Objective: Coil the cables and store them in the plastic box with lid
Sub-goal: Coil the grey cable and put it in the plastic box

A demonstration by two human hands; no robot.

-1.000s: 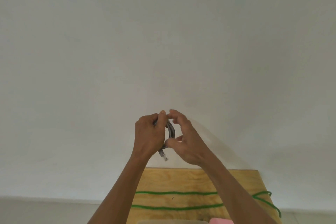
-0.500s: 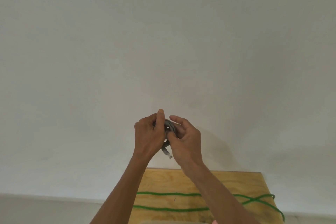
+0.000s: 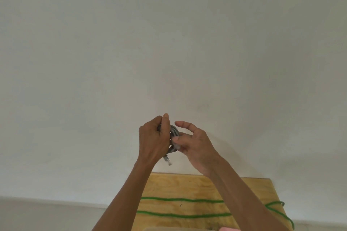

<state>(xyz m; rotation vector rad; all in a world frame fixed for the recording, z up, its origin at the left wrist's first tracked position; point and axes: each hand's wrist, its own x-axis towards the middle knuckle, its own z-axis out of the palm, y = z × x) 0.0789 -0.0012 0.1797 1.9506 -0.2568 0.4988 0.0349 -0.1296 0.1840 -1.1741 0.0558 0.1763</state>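
Left hand (image 3: pixel 153 137) has its grip clenched tight around the grey cable (image 3: pixel 174 131), thumb pointing straight up, the small coil bunched against its fingers. Right hand (image 3: pixel 193 143) is in there too, thumb and a lower finger pinching the coil's near side, while the index finger stands stretched out above it, off the cable. Both hands are raised in front of the white wall (image 3: pixel 169 52), well above the desk. One loose end of the grey cable drops out below the left hand, and its clear connector (image 3: pixel 167 161) dangles free in the air. Down below, the wooden desk (image 3: pixel 178 185) pokes into view between the forearms. Across it a green cable (image 3: pixel 178 200) lies uncoiled in two long runs, looping back at the right edge and trailing off the desk there. Something pink (image 3: pixel 228 229) peeks in at the bottom edge, too little to tell what it is.
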